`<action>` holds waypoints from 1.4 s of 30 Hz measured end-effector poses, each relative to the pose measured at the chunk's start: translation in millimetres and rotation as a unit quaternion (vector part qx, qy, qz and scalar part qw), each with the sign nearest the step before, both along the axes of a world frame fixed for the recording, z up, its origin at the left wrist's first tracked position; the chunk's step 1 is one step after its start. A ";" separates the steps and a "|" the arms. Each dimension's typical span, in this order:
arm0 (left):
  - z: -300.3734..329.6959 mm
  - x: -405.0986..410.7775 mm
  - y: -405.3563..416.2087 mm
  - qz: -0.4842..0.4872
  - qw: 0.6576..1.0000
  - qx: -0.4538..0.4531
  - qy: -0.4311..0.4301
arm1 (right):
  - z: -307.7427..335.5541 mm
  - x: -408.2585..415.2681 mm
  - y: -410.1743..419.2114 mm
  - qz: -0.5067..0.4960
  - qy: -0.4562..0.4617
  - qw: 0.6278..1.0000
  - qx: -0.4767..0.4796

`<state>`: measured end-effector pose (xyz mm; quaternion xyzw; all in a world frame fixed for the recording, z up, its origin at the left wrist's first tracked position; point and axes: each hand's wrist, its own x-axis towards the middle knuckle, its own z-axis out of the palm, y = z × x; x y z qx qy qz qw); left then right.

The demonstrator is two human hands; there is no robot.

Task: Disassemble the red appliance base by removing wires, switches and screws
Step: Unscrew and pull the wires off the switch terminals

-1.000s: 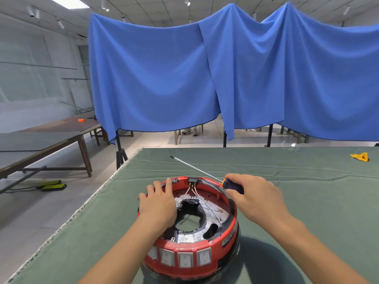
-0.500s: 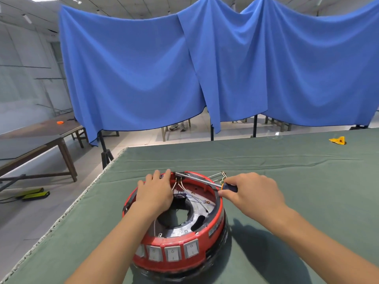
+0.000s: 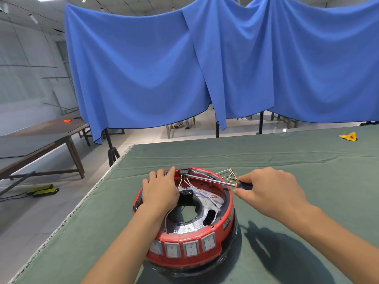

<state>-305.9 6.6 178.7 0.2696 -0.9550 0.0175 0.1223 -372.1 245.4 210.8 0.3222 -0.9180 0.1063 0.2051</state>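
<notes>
On the near part of the green cloth-covered table (image 3: pixel 287 160) sits the red appliance base (image 3: pixel 184 253), turned open side up, with a row of four grey rocker switches (image 3: pixel 182 248) along its near wall. The person's left hand (image 3: pixel 161 191) lies flat over the far left rim, fingers fairly straight, pressing the base down rather than gripping it. The right hand (image 3: pixel 264 191) is curled round the dark and orange handle of a screwdriver (image 3: pixel 209 180), whose steel shaft reaches left across the opening to a small black switch (image 3: pixel 184 171) set in the far rim. Thin white wires (image 3: pixel 185 184) run down from that switch into the silver interior.

To my eye the step in hand is freeing this rim switch or its terminals; the tip looks to be at the switch, though I cannot tell whether it sits in a screw or is prying. The next move likely calls for steady downward hold from the left hand and careful pressure at the tip, so it does not slip into the wires.

Just beyond the base, near the right hand, lies a small bundle of loose wires with brass terminals (image 3: pixel 230 174). A yellow object (image 3: pixel 347 136) rests far off on the cloth. Blue drapes (image 3: pixel 205 68) hang behind, and a wooden table (image 3: pixel 41 136) stands to the left on a pale tiled floor.
</notes>
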 end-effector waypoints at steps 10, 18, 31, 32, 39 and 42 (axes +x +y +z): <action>1.0 0.9 0.3 0.000 1.000 0.012 0.014 | 1.6 -1.0 0.3 0.007 0.012 1.000 0.011; 2.0 0.6 0.8 0.000 1.000 0.013 0.011 | 12.5 -13.3 0.0 0.027 0.033 0.998 0.038; 2.5 -2.8 -2.6 -0.011 0.999 0.021 -0.023 | 10.9 -47.9 2.9 0.091 0.089 0.990 0.066; 2.9 -3.2 -2.9 -0.012 0.999 0.022 -0.029 | 10.7 -50.6 2.9 0.097 0.095 0.988 0.068; 3.1 -4.3 -4.9 -0.016 0.999 0.030 -0.022 | 15.8 -78.1 1.5 0.140 0.127 0.976 0.103; 2.4 -4.3 -5.9 -0.015 0.999 0.029 -0.019 | 15.3 -88.5 -0.1 0.166 0.134 0.972 0.104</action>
